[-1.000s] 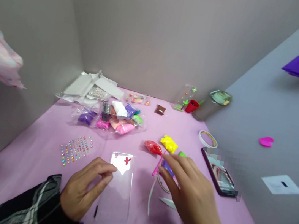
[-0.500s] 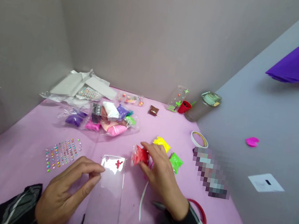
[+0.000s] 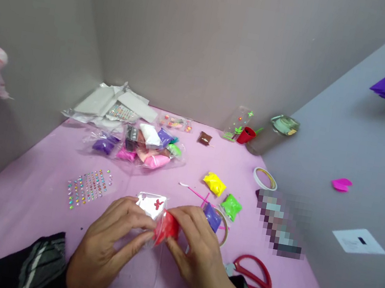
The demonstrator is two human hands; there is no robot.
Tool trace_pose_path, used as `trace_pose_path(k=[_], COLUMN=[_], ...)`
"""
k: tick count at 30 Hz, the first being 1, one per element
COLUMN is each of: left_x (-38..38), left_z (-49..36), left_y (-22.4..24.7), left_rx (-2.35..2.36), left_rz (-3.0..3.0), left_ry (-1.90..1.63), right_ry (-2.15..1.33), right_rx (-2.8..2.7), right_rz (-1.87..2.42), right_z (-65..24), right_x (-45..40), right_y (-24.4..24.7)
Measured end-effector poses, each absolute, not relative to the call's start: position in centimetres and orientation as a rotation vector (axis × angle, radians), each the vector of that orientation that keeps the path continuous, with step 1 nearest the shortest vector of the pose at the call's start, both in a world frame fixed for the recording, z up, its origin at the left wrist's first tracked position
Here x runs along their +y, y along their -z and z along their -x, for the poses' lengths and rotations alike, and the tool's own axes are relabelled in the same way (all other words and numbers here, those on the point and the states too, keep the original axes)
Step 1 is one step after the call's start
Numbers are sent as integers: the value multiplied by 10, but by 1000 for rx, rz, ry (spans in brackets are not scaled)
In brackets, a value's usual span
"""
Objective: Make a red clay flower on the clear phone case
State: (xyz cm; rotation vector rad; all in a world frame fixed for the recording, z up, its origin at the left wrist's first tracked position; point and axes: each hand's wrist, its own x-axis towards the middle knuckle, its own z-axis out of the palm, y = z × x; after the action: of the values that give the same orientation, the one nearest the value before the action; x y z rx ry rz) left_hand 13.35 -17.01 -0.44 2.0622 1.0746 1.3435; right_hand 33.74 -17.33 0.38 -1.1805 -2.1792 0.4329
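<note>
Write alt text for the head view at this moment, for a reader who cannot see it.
Both hands, left hand and right hand, pinch a small red clay packet over a clear phone case on a pink table. Yellow packet, green packet, gem stickers and red scissors lie around them.

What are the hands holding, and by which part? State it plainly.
Both hands hold the red clay packet: the left hand pinches its left edge, the right hand grips its right side, above the clear phone case.
</note>
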Motion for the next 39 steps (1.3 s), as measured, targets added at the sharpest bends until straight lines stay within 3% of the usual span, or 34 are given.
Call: trace_pose_path(k=[27, 39], left_x=[-165, -166], left_z=[-128, -132], left_y=[6, 4], left_rx=[1224, 1136], left_rz=[-2474, -2337], left_ry=[-1253, -1180], right_ry=[1, -155], right_rx=[-2304, -2234], right_rz=[1152, 1138], right_z=[-334, -328], right_x=[-179, -176], right_y=[-2, -5])
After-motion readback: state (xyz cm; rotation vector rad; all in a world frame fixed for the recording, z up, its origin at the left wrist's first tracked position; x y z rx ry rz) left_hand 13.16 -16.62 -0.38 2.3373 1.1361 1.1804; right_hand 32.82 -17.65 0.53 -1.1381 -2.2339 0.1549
